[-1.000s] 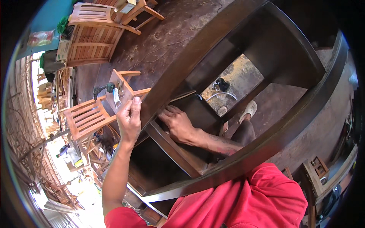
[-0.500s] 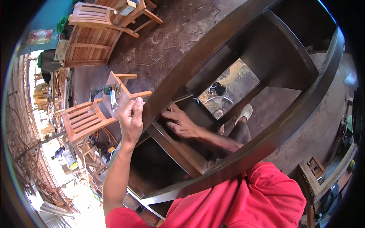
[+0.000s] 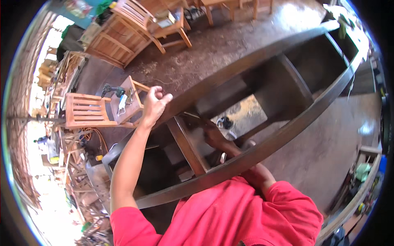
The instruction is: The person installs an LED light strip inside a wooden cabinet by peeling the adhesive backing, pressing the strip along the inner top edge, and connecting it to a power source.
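Observation:
A long dark-brown wooden furniture frame (image 3: 283,133) with curved sides and inner dividers lies across my front. My left hand (image 3: 154,107) is raised beside its far rail, fingers bent and thumb apart from them; I see nothing in it. Reaching over the near rail, my right hand (image 3: 215,135) is inside the frame, right of a crosspiece (image 3: 186,143). It is dark and blurred, with fingers drawn together. A thin pale stick (image 3: 192,115) shows at its fingertips, but the grip on it is unclear.
Left of the frame stands a wooden chair (image 3: 86,110) with a cordless drill (image 3: 113,90) on its seat. More wooden chairs (image 3: 168,30) stand at the back. Through the frame's opening a black object (image 3: 224,122) shows on the sawdust-strewn floor. Wood scraps (image 3: 78,164) pile at left.
My view has turned and shows more of the frame's length. The left hand has loosened from a fist, its thumb now apart. The right hand has shifted away from the far rail, deeper into shadow.

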`<control>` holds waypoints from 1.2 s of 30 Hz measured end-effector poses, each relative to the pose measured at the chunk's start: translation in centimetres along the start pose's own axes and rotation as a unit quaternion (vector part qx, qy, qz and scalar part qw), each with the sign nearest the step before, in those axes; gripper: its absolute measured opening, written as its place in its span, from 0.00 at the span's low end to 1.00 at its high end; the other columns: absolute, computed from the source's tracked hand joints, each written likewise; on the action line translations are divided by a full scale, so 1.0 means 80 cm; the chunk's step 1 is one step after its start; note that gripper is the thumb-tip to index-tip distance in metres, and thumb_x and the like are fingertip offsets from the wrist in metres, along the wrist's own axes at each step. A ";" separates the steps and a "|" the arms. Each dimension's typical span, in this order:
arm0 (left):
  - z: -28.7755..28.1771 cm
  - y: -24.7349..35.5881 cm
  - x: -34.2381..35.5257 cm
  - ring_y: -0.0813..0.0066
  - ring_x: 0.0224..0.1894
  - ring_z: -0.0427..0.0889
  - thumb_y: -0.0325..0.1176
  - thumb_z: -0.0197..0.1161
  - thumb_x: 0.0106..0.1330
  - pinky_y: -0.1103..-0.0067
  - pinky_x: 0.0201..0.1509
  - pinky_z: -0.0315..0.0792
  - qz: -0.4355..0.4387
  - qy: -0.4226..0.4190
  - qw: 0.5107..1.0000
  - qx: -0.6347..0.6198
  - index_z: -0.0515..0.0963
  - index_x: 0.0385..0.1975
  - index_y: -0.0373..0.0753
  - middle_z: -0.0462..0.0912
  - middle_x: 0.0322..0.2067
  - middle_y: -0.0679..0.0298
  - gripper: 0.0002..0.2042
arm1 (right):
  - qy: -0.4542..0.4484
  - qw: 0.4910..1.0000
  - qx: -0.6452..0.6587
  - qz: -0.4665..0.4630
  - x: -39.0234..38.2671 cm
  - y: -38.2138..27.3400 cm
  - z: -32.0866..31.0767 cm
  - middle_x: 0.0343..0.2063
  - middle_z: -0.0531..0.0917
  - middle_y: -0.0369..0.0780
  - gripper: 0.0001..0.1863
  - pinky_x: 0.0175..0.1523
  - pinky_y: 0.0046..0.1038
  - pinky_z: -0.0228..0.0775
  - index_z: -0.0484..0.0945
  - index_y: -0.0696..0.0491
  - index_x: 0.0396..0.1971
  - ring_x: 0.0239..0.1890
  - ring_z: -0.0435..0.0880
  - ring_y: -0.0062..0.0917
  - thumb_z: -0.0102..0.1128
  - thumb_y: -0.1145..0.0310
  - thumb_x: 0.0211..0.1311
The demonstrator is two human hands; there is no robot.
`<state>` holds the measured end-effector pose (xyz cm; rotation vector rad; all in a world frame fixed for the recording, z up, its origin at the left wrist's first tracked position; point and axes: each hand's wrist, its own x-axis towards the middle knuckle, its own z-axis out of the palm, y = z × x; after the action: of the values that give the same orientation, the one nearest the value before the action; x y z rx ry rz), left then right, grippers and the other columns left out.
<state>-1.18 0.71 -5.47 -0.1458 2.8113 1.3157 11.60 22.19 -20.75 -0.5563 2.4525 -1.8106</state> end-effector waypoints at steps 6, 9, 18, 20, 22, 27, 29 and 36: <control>0.010 0.007 0.062 0.71 0.44 0.81 0.34 0.70 0.58 0.75 0.51 0.72 -0.089 -0.248 0.962 -0.073 0.82 0.45 0.35 0.85 0.39 0.64 0.17 | -0.020 0.992 -0.124 0.020 -0.209 0.123 -0.193 0.50 0.78 0.55 0.25 0.62 0.39 0.65 0.74 0.60 0.54 0.59 0.75 0.43 0.50 0.83 0.53; 0.035 -0.066 0.092 0.75 0.43 0.80 0.37 0.71 0.55 0.77 0.47 0.70 -0.092 -0.245 0.959 -0.109 0.85 0.38 0.38 0.86 0.38 0.66 0.13 | -0.037 0.967 -0.183 0.174 -0.252 0.082 -0.295 0.46 0.81 0.55 0.21 0.56 0.38 0.71 0.76 0.59 0.52 0.53 0.79 0.45 0.51 0.79 0.57; 0.042 0.023 0.007 0.50 0.55 0.78 0.47 0.64 0.59 0.60 0.62 0.67 -0.221 0.088 0.954 0.183 0.80 0.46 0.38 0.82 0.47 0.46 0.21 | -0.108 0.940 -0.267 0.180 -0.363 0.100 -0.497 0.40 0.82 0.53 0.18 0.48 0.41 0.75 0.79 0.56 0.47 0.44 0.82 0.49 0.50 0.77 0.56; 0.009 0.022 -0.062 0.47 0.52 0.79 0.45 0.60 0.62 0.61 0.59 0.70 -0.089 0.218 0.956 0.175 0.80 0.46 0.36 0.81 0.44 0.42 0.19 | -0.179 0.911 -0.300 0.220 -0.385 0.116 -0.517 0.41 0.83 0.53 0.19 0.50 0.37 0.76 0.78 0.57 0.50 0.46 0.83 0.46 0.51 0.76 0.57; 0.012 0.055 -0.114 0.54 0.46 0.83 0.44 0.60 0.63 0.68 0.50 0.75 -0.007 0.282 0.956 0.086 0.81 0.42 0.34 0.83 0.39 0.45 0.18 | -0.234 0.905 -0.320 0.152 -0.422 0.150 -0.544 0.40 0.83 0.53 0.19 0.47 0.39 0.76 0.77 0.58 0.50 0.44 0.83 0.47 0.52 0.76 0.58; 0.038 0.134 -0.309 0.75 0.38 0.82 0.36 0.59 0.70 0.81 0.44 0.74 0.095 0.443 0.864 -0.220 0.80 0.45 0.32 0.83 0.40 0.62 0.13 | -0.223 0.931 -0.279 0.081 -0.426 0.100 -0.551 0.39 0.83 0.54 0.16 0.45 0.38 0.77 0.77 0.60 0.49 0.43 0.84 0.48 0.53 0.73 0.62; 0.094 0.159 -0.395 0.75 0.40 0.81 0.32 0.58 0.71 0.81 0.44 0.75 0.131 0.581 0.755 -0.275 0.77 0.48 0.33 0.81 0.42 0.60 0.12 | -0.180 0.949 -0.251 0.059 -0.410 0.067 -0.546 0.39 0.83 0.53 0.16 0.44 0.36 0.77 0.76 0.60 0.49 0.42 0.84 0.48 0.53 0.71 0.63; 0.496 0.067 -0.675 0.82 0.29 0.70 0.31 0.53 0.70 0.82 0.34 0.67 -0.156 0.614 0.697 -0.336 0.74 0.41 0.35 0.74 0.28 0.66 0.07 | -0.255 0.850 -0.409 -0.212 -0.325 -0.066 -0.563 0.11 0.69 0.47 0.26 0.20 0.37 0.60 0.65 0.56 0.10 0.13 0.69 0.39 0.64 0.59 0.61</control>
<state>51.65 38.34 -23.01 -2.1077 2.3589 2.7232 26.34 70.17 -6.11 -1.4809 2.6878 -0.4080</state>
